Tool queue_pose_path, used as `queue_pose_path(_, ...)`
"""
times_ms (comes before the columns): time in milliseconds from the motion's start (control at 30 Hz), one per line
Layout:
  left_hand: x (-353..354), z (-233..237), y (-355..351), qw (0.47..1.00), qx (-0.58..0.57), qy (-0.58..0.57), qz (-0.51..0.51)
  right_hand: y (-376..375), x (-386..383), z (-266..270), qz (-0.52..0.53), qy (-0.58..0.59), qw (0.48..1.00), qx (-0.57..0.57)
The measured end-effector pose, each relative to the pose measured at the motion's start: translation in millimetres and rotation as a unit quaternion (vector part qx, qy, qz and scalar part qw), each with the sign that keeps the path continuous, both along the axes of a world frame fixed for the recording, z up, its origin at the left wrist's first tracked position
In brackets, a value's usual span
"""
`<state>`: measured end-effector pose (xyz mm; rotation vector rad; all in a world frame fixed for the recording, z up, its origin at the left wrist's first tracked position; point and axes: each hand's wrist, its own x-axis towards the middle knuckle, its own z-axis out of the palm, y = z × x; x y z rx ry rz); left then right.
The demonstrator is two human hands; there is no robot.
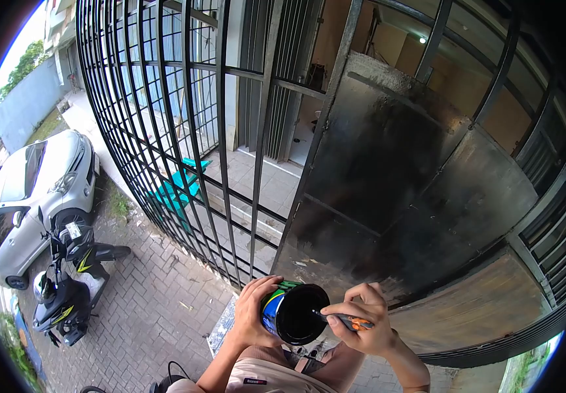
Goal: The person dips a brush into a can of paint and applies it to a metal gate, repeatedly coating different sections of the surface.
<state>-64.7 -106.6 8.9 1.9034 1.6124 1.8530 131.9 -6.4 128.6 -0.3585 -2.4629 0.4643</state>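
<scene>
My left hand [255,310] is wrapped round the side of a paint can [271,313] with a blue and green label. The can is tilted so that its dark opening faces me, and the inside looks black. In my right hand [366,322], a paintbrush with an orange and dark handle [360,323] is pinched between the fingers. Its front end reaches over the can's mouth; the bristles are hard to make out against the black. Beyond both hands stands a metal gate panel [388,150], coated black in the middle, with patchy grey and brown areas at its edges.
Black gate bars [223,131] rise on the left, with a turquoise plastic object [181,187] behind them. A motorcycle [73,281] and a silver car [40,196] stand on the paving [145,295] at left. A brownish lower panel [473,314] extends to the right.
</scene>
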Motion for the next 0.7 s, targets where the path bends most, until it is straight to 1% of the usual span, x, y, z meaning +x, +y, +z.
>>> queue_pose_path(100, 1.3, -0.4, -1.0, 1.000, -0.007, -0.007, -0.004, 4.4, -2.8, -14.4, 0.014, -0.013, 1.000, -0.003)
queue_pose_path(200, 0.2, -2.1, -1.3, 1.000, -0.016, -0.022, -0.004, 1.5, -1.1, 3.4, -0.004, 0.003, 1.000, -0.011)
queue_pose_path(300, -0.6, -3.8, -1.8, 0.999, -0.027, -0.040, -0.003, 4.5, 11.3, 9.9, -0.051, 0.040, 0.998, -0.015)
queue_pose_path(400, -1.2, -7.1, -0.2, 0.998, -0.030, -0.059, -0.005, 0.6, 13.4, 8.5, -0.067, 0.087, 0.978, -0.175)
queue_pose_path(433, -1.4, -9.1, 0.3, 0.997, -0.029, -0.065, -0.005, 1.3, 12.6, 2.6, -0.052, 0.107, 0.974, -0.194)
queue_pose_path(533, -1.0, -14.3, -0.1, 0.993, -0.038, -0.115, 0.002, -4.5, 7.2, -11.1, -0.068, 0.163, 0.911, -0.373)
queue_pose_path(633, -3.2, -18.0, 1.1, 0.993, -0.041, -0.112, 0.008, 0.2, -0.7, -25.9, -0.075, 0.217, 0.852, -0.471)
queue_pose_path(700, -3.5, -19.6, 2.1, 0.993, -0.044, -0.110, 0.014, 4.4, -3.5, -37.5, -0.097, 0.204, 0.808, -0.543)
